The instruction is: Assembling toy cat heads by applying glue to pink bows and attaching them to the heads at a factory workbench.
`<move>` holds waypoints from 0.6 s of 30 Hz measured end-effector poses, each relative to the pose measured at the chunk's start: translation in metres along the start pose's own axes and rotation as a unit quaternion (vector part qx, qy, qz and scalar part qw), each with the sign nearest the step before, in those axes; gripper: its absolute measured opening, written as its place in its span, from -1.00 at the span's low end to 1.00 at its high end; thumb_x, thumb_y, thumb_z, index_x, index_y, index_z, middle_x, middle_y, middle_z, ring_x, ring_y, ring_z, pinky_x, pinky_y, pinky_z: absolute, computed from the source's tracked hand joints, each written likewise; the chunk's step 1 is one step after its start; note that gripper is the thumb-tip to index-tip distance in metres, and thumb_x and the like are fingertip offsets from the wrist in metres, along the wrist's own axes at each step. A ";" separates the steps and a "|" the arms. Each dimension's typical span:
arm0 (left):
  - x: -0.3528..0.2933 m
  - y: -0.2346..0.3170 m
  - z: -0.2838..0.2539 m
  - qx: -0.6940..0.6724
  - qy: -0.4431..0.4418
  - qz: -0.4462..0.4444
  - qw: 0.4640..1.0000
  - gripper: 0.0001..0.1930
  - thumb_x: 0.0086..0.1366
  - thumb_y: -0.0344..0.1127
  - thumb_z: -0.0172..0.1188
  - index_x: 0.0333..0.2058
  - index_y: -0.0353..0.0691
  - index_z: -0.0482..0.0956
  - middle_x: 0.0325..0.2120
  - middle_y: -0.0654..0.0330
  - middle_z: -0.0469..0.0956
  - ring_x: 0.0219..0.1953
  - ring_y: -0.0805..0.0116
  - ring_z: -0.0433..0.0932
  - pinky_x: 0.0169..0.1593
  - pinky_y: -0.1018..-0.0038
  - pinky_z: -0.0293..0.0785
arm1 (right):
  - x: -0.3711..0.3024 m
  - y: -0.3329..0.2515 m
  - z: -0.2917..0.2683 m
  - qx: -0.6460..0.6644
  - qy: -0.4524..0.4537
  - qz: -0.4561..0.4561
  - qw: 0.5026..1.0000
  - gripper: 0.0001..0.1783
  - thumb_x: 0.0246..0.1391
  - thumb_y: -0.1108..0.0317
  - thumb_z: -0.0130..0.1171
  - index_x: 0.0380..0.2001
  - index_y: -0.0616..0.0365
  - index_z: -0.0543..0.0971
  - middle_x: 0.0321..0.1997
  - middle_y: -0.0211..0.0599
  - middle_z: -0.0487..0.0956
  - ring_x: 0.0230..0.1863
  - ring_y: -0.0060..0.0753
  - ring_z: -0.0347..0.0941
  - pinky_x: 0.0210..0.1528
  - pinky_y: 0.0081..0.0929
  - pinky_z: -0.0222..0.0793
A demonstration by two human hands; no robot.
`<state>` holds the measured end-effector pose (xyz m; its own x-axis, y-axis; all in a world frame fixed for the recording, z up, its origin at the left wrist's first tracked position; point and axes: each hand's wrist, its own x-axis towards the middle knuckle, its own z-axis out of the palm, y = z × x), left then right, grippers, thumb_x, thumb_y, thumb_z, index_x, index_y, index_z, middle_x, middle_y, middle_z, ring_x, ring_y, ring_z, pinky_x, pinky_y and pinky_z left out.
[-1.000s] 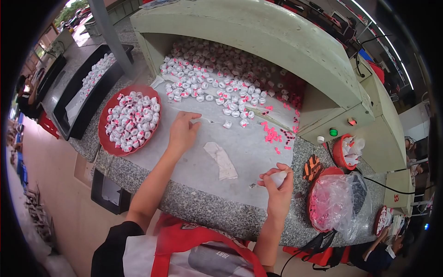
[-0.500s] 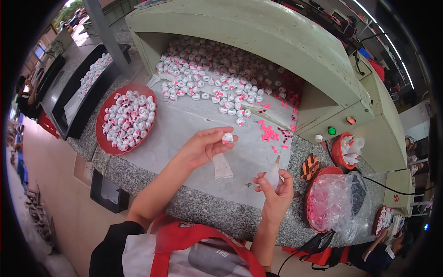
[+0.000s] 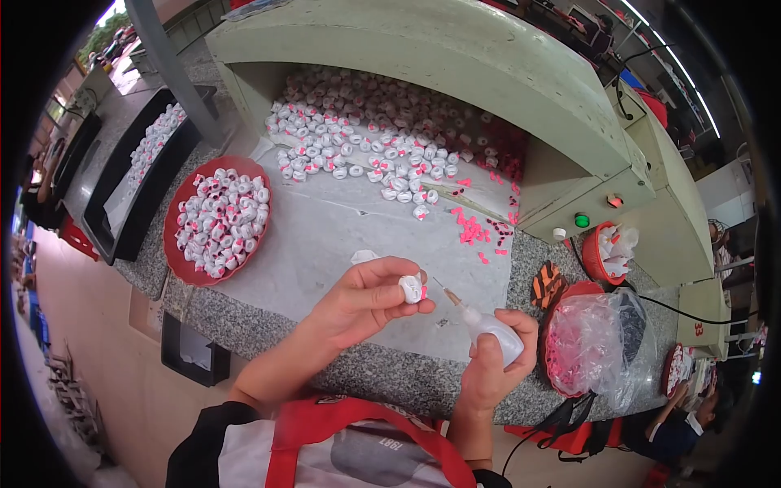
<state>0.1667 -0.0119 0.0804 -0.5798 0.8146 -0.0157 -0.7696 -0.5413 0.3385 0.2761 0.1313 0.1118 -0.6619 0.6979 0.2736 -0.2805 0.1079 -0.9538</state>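
Observation:
My left hand (image 3: 358, 301) pinches a small white rounded piece (image 3: 412, 289) with a pink bit on its side, between thumb and fingers. In my right hand (image 3: 495, 368) is a squeeze bottle (image 3: 498, 335), translucent white with a thin needle tip. The bottle leans left, its needle pointing up toward the white piece and ending a short way from it. Both hands are above the front part of a white sheet (image 3: 309, 236) on the bench. Part of a white scrap (image 3: 364, 256) shows behind my left hand.
Many similar white pieces (image 3: 390, 154) lie under a pale green hooded housing (image 3: 455, 57). Small pink pieces (image 3: 472, 229) are scattered at the sheet's right. A red basket (image 3: 177, 236) of white pieces stands left; a plastic-covered red basket (image 3: 561, 358) and small red tub (image 3: 600, 272) stand right.
My left hand has come nearer to me with the white piece. My right hand has moved slightly right and nearer, tilting the bottle so its needle points left toward the piece.

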 end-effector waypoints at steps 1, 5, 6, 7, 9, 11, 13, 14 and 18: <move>-0.001 0.001 0.001 0.100 0.014 0.026 0.995 -0.78 0.11 -0.57 0.04 -0.22 -0.35 0.42 -0.17 -0.02 0.37 -0.13 0.15 0.45 -0.05 0.41 0.43 | -0.001 -0.003 0.003 0.000 0.000 0.000 1.000 -0.66 -0.24 0.37 0.17 -0.34 0.28 0.39 -0.48 -0.39 0.36 -0.59 -0.64 0.26 -0.55 -0.74 0.17; -0.001 -0.009 0.014 0.349 0.060 0.149 0.923 -0.76 0.06 -0.64 0.08 -0.25 -0.37 0.39 -0.16 -0.01 0.35 -0.10 0.21 0.43 -0.07 0.42 0.44 | -0.009 -0.016 0.006 -0.069 -0.025 -0.060 0.996 -0.68 -0.24 0.37 0.17 -0.35 0.29 0.41 -0.42 -0.31 0.40 -0.42 -0.53 0.32 -0.34 -0.64 0.25; -0.002 -0.014 0.014 0.373 0.060 0.201 0.904 -0.75 0.04 -0.67 0.07 -0.25 -0.39 0.37 -0.16 0.01 0.34 -0.09 0.22 0.42 -0.06 0.42 0.44 | -0.012 -0.016 0.004 -0.118 -0.054 -0.086 0.988 -0.70 -0.23 0.39 0.16 -0.36 0.29 0.42 -0.39 -0.27 0.42 -0.36 -0.50 0.33 -0.28 -0.61 0.26; 0.000 -0.017 0.013 0.395 0.058 0.251 0.882 -0.74 0.03 -0.71 0.06 -0.25 -0.40 0.36 -0.16 0.02 0.34 -0.08 0.23 0.42 -0.06 0.42 0.43 | -0.013 -0.016 0.002 -0.118 -0.052 -0.086 0.988 -0.70 -0.23 0.39 0.16 -0.36 0.29 0.42 -0.39 -0.27 0.42 -0.36 -0.50 0.33 -0.28 -0.61 0.26; 0.002 -0.019 0.018 0.397 0.071 0.252 0.880 -0.72 0.03 -0.72 0.05 -0.23 -0.42 0.34 -0.17 0.03 0.33 -0.09 0.23 0.42 -0.05 0.42 0.43 | -0.013 -0.016 -0.001 -0.152 -0.080 -0.124 0.977 -0.76 -0.21 0.44 0.12 -0.38 0.29 0.43 -0.39 -0.20 0.46 -0.38 -0.49 0.37 -0.32 -0.60 0.28; 0.002 -0.021 0.020 0.399 0.083 0.256 0.877 -0.70 0.03 -0.73 0.05 -0.21 -0.44 0.32 -0.17 0.04 0.32 -0.09 0.23 0.42 -0.04 0.42 0.42 | -0.004 -0.015 0.002 -0.164 -0.091 -0.185 0.965 -0.75 -0.26 0.51 0.14 -0.39 0.30 0.43 -0.47 -0.18 0.48 -0.53 -0.42 0.39 -0.47 -0.58 0.29; 0.003 -0.021 0.019 0.409 0.077 0.262 0.871 -0.70 0.03 -0.73 0.04 -0.20 -0.46 0.33 -0.18 0.04 0.33 -0.08 0.23 0.41 -0.03 0.41 0.42 | -0.001 -0.014 0.002 -0.175 -0.102 -0.246 0.948 -0.72 -0.30 0.59 0.17 -0.39 0.30 0.42 -0.55 -0.16 0.51 -0.67 -0.35 0.42 -0.62 -0.56 0.31; 0.004 -0.021 0.019 0.410 0.075 0.261 0.871 -0.70 0.03 -0.73 0.04 -0.20 -0.46 0.33 -0.18 0.04 0.33 -0.08 0.23 0.41 -0.03 0.41 0.42 | -0.001 -0.013 0.002 -0.176 -0.109 -0.240 0.948 -0.72 -0.31 0.59 0.16 -0.39 0.31 0.42 -0.55 -0.17 0.51 -0.66 -0.35 0.42 -0.62 -0.56 0.31; 0.003 -0.021 0.020 0.408 0.072 0.265 0.871 -0.69 0.02 -0.74 0.03 -0.20 -0.48 0.34 -0.18 0.04 0.32 -0.09 0.24 0.41 -0.03 0.41 0.41 | 0.000 -0.013 0.003 -0.182 -0.111 -0.249 0.945 -0.72 -0.31 0.60 0.16 -0.39 0.31 0.42 -0.55 -0.18 0.50 -0.67 -0.36 0.41 -0.64 -0.55 0.30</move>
<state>0.1866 0.0058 0.0921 -0.8684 0.4295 0.2478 0.0277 -0.4569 0.8891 0.2774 0.1281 0.1244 -0.6519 0.3344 0.6806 -0.3643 0.6490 -0.6679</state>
